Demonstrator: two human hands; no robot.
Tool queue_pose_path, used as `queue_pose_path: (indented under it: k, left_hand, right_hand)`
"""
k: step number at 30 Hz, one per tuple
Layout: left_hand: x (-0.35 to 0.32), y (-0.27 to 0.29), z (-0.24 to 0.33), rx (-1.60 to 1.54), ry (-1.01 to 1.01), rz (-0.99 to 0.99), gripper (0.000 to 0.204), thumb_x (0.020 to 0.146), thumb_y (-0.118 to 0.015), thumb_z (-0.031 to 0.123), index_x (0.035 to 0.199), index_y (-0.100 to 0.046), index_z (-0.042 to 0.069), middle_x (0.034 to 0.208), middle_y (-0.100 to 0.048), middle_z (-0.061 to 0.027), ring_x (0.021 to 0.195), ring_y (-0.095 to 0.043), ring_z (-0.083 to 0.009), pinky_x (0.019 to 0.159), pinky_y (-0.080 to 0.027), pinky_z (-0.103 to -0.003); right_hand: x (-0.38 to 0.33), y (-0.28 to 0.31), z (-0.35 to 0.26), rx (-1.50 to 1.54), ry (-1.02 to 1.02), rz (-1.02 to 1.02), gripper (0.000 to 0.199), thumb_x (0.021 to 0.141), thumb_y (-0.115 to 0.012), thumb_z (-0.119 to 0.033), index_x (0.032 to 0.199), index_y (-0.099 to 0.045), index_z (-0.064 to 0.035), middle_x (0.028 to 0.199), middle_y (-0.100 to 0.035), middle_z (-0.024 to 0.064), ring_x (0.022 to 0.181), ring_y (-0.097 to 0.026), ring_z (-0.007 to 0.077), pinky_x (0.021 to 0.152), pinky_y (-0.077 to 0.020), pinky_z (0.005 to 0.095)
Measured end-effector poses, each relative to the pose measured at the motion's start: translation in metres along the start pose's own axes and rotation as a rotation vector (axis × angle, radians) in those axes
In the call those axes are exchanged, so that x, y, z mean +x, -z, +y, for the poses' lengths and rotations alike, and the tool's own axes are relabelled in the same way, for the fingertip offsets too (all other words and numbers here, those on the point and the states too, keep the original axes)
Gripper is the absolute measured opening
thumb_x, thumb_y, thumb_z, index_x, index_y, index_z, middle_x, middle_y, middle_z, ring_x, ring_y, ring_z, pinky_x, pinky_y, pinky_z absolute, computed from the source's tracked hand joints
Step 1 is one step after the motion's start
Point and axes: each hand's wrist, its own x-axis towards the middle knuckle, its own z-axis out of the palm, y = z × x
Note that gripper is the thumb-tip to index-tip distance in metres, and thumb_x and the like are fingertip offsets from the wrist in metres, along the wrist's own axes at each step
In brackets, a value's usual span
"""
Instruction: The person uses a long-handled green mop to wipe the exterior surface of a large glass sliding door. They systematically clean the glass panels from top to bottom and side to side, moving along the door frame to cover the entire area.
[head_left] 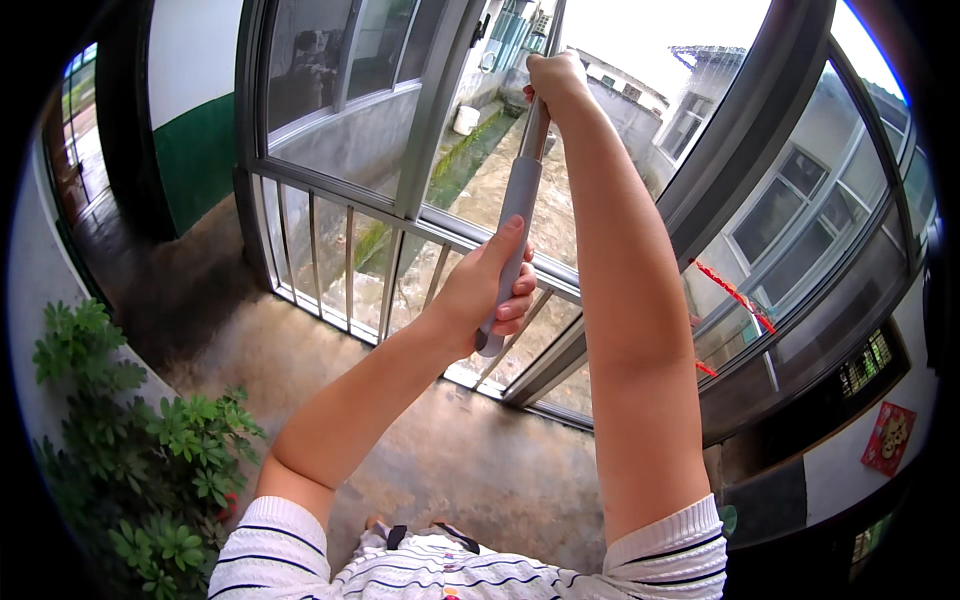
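Striped shirt (450, 572) nearest, a person holds a grey-handled pole (522, 188) slanting toward the far window (408, 150), left hand (487, 278) curled round its grip, right hand (560, 80) wrapping the shaft farther off; keeping both hands well apart should steady it.

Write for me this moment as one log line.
left hand: grips grey pole handle | right hand: grips metal pole shaft, higher | ahead: grey-framed window, railing below
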Motion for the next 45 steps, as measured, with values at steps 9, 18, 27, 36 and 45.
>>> queue_pose_path:
  k: [9,18,27,36,45]
  left_hand:
    - [-0.007,0.003,-0.045,0.061,0.085,-0.021,0.046,0.088,-0.045,0.061,0.086,-0.039,0.015,0.058,-0.037,0.0022,0.036,-0.033,-0.0045,0.03,-0.024,-0.02]
    - [0.007,-0.079,-0.112,0.146,0.143,-0.057,0.046,0.089,-0.045,0.058,0.089,-0.039,0.013,0.06,-0.039,0.0004,0.038,-0.036,-0.0069,0.032,-0.028,-0.022]
    - [0.017,-0.108,-0.171,0.277,0.191,-0.026,0.044,0.091,-0.046,0.054,0.092,-0.04,0.01,0.061,-0.039,-0.0002,0.039,-0.036,-0.0076,0.032,-0.03,-0.022]
    - [-0.01,-0.055,-0.127,0.244,0.093,0.094,0.042,0.091,-0.048,0.052,0.091,-0.045,0.01,0.06,-0.04,0.0019,0.036,-0.032,-0.0035,0.03,-0.024,-0.019]
    - [-0.011,0.007,-0.14,-0.036,0.077,0.082,0.043,0.092,-0.043,0.055,0.089,-0.042,0.012,0.058,-0.039,0.0008,0.035,-0.033,-0.0061,0.029,-0.025,-0.021]
  right_hand:
    - [-0.032,0.022,0.04,-0.025,0.026,-0.079,0.038,0.086,-0.057,-0.017,0.11,-0.04,0.0076,0.076,-0.065,0.0165,0.058,-0.066,0.022,0.05,-0.0546,0.0324]
    - [-0.044,0.15,0.093,0.154,-0.03,-0.036,0.027,0.083,-0.055,-0.012,0.098,-0.043,0.0062,0.073,-0.051,0.0122,0.058,-0.056,0.018,0.047,-0.0497,0.03]
    - [-0.062,0.218,0.163,0.363,0.007,0.042,0.018,0.08,-0.053,-0.008,0.088,-0.039,0.0015,0.071,-0.047,0.0092,0.052,-0.053,0.0165,0.041,-0.045,0.0308]
    - [-0.06,0.142,0.14,0.296,0.008,0.044,0.037,0.087,-0.054,-0.011,0.107,-0.031,0.0101,0.073,-0.054,0.0169,0.048,-0.058,0.021,0.039,-0.0485,0.0322]
    - [-0.065,0.043,0.134,-0.041,0.08,-0.04,0.045,0.084,-0.058,-0.012,0.113,-0.031,0.0109,0.083,-0.061,0.0258,0.058,-0.065,0.0282,0.047,-0.0537,0.0352]
